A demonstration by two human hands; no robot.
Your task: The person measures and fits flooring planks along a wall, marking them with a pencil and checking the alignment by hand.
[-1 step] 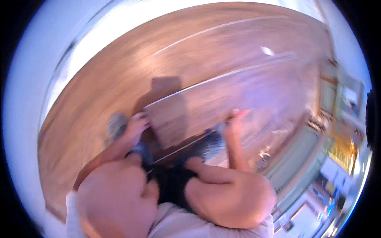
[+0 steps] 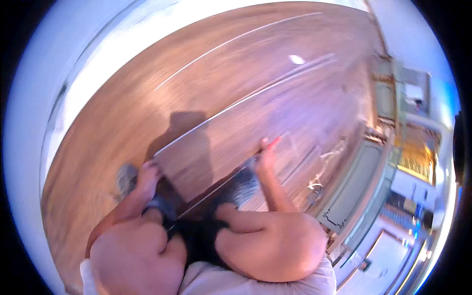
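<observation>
A long wood-look floor plank (image 2: pixel 196 162) lies at a slant before me, raised a little along its pale far edge. At its near left corner my left hand (image 2: pixel 148 178) grips the short end, fingers curled over it. By the plank's near long edge is my right hand (image 2: pixel 266 158), closed round a small, slim red object (image 2: pixel 274 142) whose kind is too blurred to tell. Whether the right hand also touches the plank, I cannot tell. My shadow falls across the plank's left part.
Brown wood flooring (image 2: pixel 108 142) spreads around, with a pale scrap (image 2: pixel 296 59) beyond the plank. A whitish tangled strip (image 2: pixel 322 172) lies to the right, beside a greenish-grey panelled piece (image 2: pixel 351 184). A white wall (image 2: pixel 64 54) borders the floor at left. My shoe (image 2: pixel 127 178) stands beside my left hand.
The view has swung, so the plank and both hands sit further left in the picture. A narrow dark gap now shows along the plank's far edge. Both hands keep their hold.
</observation>
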